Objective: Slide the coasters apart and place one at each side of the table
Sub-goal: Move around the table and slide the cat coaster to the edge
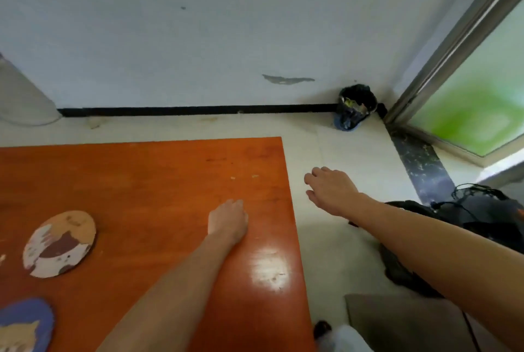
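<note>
A round tan coaster with a cat picture (60, 244) lies on the orange table (158, 181) near its left side. A blue coaster with a cat (24, 324) lies just below it at the frame's lower left, partly cut off; the two are apart. My left hand (228, 219) rests flat on the table right of centre, fingers together, holding nothing. My right hand (330, 188) hovers past the table's right edge over the floor, fingers loosely spread and empty.
The table's right edge (292, 224) runs down the middle of the frame. Pale floor tiles lie beyond it. A dark bin (355, 107) stands in the corner by a sliding door frame (442, 68). A black bag with cables (479, 218) sits at right.
</note>
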